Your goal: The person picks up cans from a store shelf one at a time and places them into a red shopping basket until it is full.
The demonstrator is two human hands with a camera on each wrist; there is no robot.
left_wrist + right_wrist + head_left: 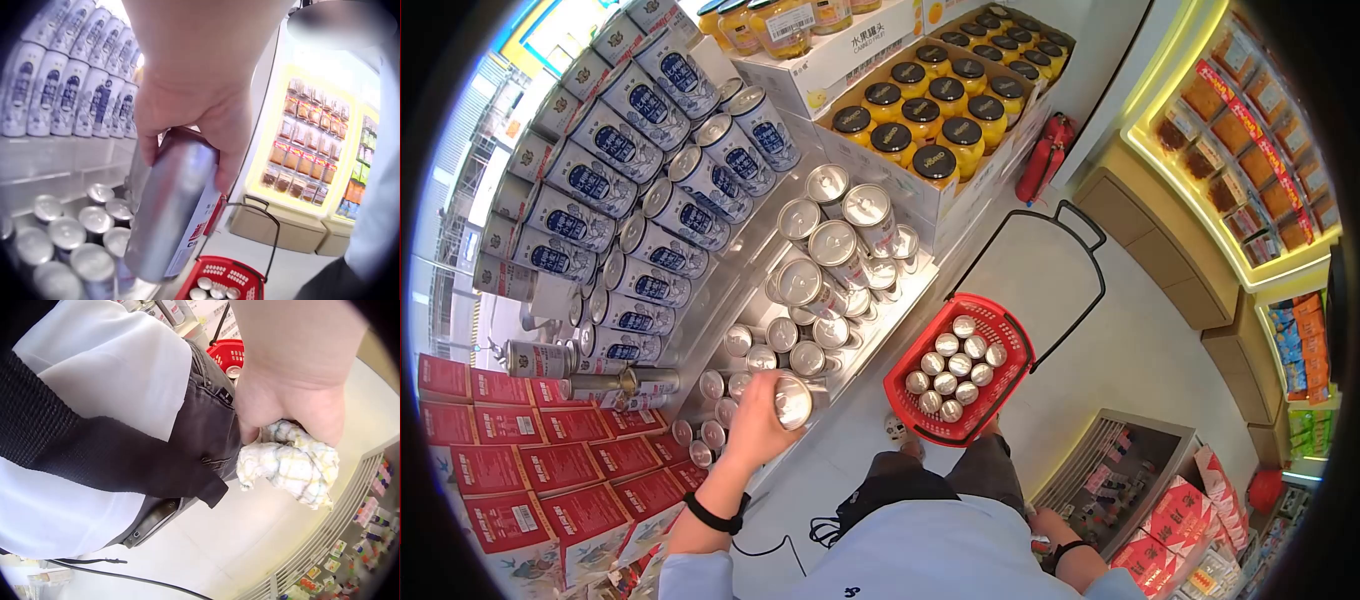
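My left hand (758, 425) grips a silver can (794, 402) near its top, at the front edge of the low shelf. In the left wrist view this can (172, 212) hangs tilted below the hand, with thumb and fingers on opposite sides and red print on its label. Similar cans (833, 243) stand on the shelf beside it, some stacked. On the floor, a red basket (982, 308) holds several upright cans (945, 383). My right hand (290, 403), down beside my thigh, holds a crumpled checkered cloth (290, 465).
Blue-labelled cans (610, 140) are piled behind the shelf. Red boxes (490, 470) stand at the left, and black-lidded jars (935, 162) in a carton ahead. The basket's black handle (1097, 232) leans outward. A low display case (1100, 460) stands at my right.
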